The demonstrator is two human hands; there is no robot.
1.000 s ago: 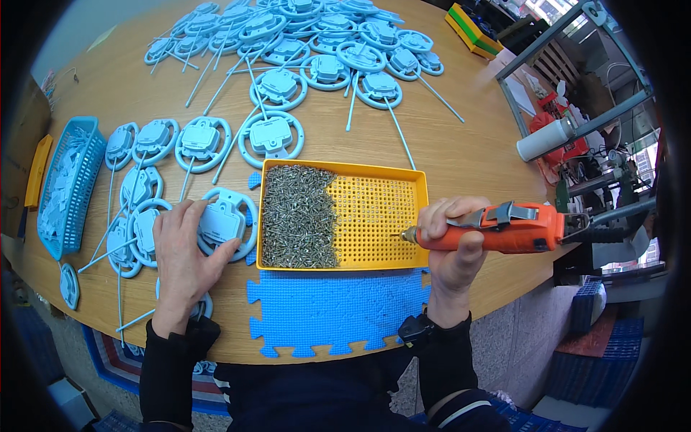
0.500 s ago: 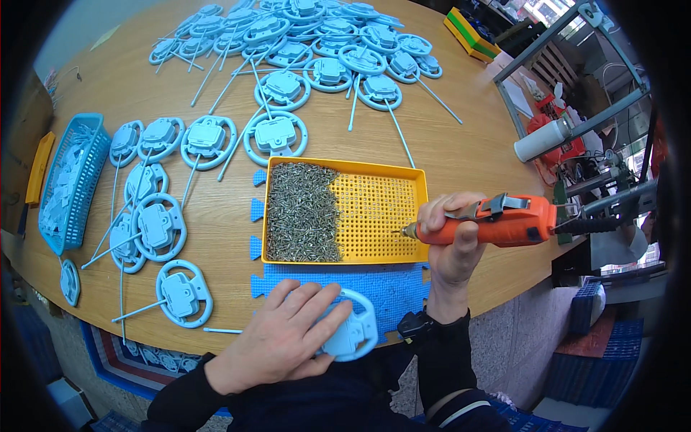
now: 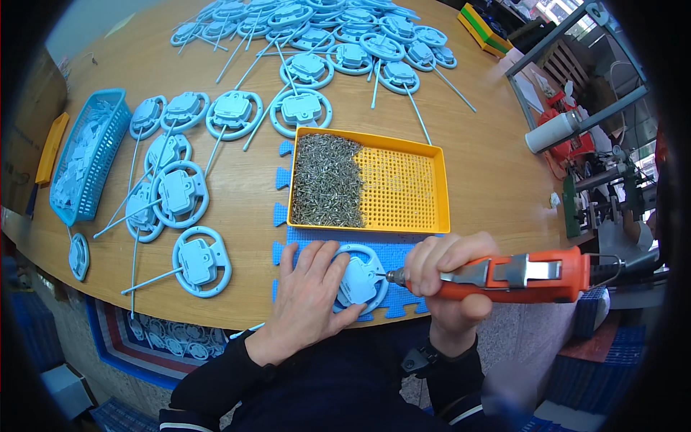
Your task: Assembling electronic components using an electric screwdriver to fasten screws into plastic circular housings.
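A light-blue toy steering wheel [image 3: 360, 279] lies back side up near the table's front edge, on a blue foam mat [image 3: 399, 253]. My left hand [image 3: 306, 297] presses over its left side, fingers along the rim and thumb at the lower edge. An orange power screwdriver [image 3: 536, 277] lies level in my right hand [image 3: 453, 281], fingers wrapped round its front end. Its bit tip meets the right part of the wheel's back plate; whether a screw sits on the tip is too small to tell. Just beyond is a yellow perforated tray [image 3: 410, 191], its left half heaped with small metal screws [image 3: 325, 183].
Several similar wheels with thin rods [image 3: 183, 191] lie at the left, and a large pile [image 3: 309, 29] covers the far side. A blue basket [image 3: 90, 162] of light-blue parts stands far left. A metal frame [image 3: 608, 111] and a white spool [image 3: 553, 132] are at the right.
My right hand has brought the screwdriver from the tray's right edge down to the wheel. My left hand still holds the wheel, now lying flatter on the mat. The whole view has shifted slightly.
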